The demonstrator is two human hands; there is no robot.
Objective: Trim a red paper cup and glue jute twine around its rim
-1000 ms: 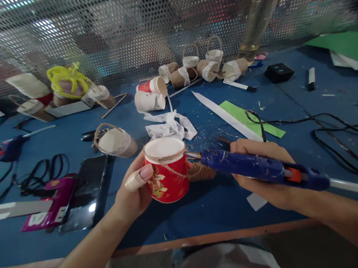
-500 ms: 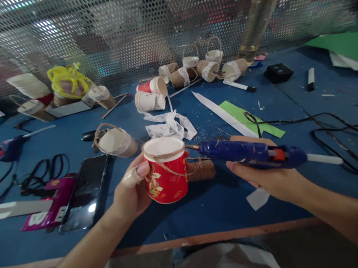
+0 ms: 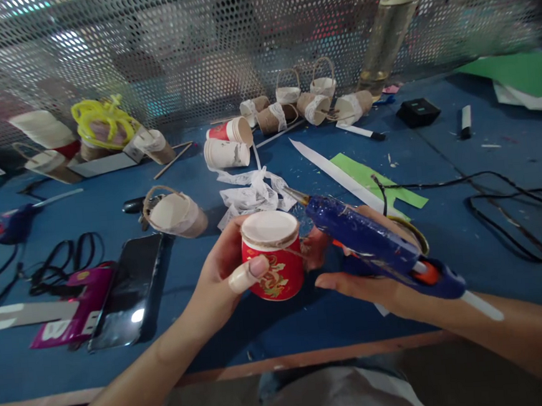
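I observe the left grip [image 3: 223,278] clasped around a red paper cup [image 3: 281,261], held above the near tabletop [image 3: 282,346], mouth up, apparently to steady it and leave the rim accessible. Twine [image 3: 269,246] rings the cup below its rim. The right grip [image 3: 385,291] is closed around a blue glue gun [image 3: 362,230]; its nozzle points up and away, apart from the cup, presumably sparing cup and skin. Whether fingers touch the twine's trailing end, I cannot tell. Beyond lies crumpled white lace [image 3: 251,195]; farther, handled baskets [image 3: 271,118] sit by the perforated screen [image 3: 184,53], seemingly set aside from the working space.
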